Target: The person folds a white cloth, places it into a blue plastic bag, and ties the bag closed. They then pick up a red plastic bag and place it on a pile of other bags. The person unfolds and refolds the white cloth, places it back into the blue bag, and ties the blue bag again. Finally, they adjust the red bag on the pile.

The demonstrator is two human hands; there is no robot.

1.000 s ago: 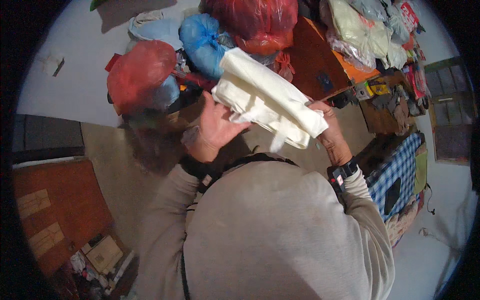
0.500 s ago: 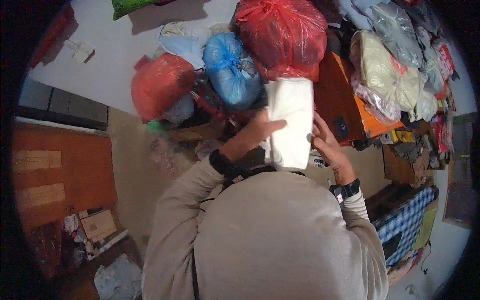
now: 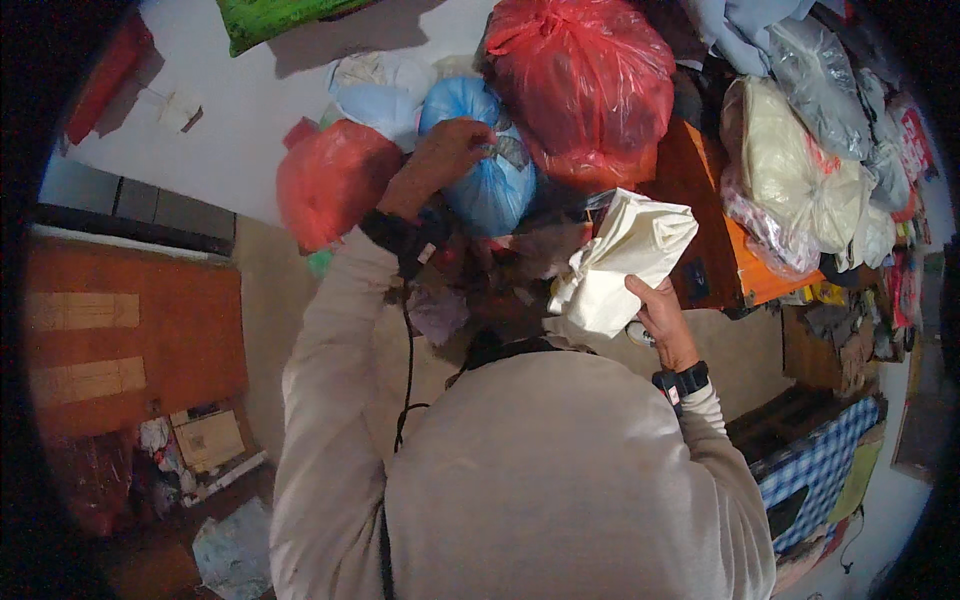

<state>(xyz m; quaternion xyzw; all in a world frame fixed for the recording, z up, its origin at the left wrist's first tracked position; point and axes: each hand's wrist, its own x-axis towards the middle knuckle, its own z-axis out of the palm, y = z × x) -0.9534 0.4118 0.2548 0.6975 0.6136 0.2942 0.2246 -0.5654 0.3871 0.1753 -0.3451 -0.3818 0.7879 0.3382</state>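
My right hand (image 3: 660, 315) grips a cream-white, folded cloth-like piece (image 3: 635, 260) by its lower right side, thumb on top. It hangs tilted and loosely creased in front of my chest; I cannot tell whether it is cloth or thin plastic. My left hand (image 3: 445, 163) reaches forward to the knotted top of a blue plastic bag (image 3: 495, 195), its fingers curled in at the knot. A smaller red plastic bag (image 3: 335, 180) lies just left of that hand. Behind and to the right bulges a large red plastic bag (image 3: 585, 90).
An orange box (image 3: 690, 215) stands right of the cream-white piece, with pale yellowish (image 3: 775, 150) and clear grey (image 3: 815, 85) plastic bags piled beside it. At the left is a brown wooden panel (image 3: 190, 320). A blue checked cloth (image 3: 820, 460) lies at the lower right.
My left hand has let go of the cream-white piece and moved forward and left to the blue bag. The piece, now in my right hand alone, has tilted right and creased.
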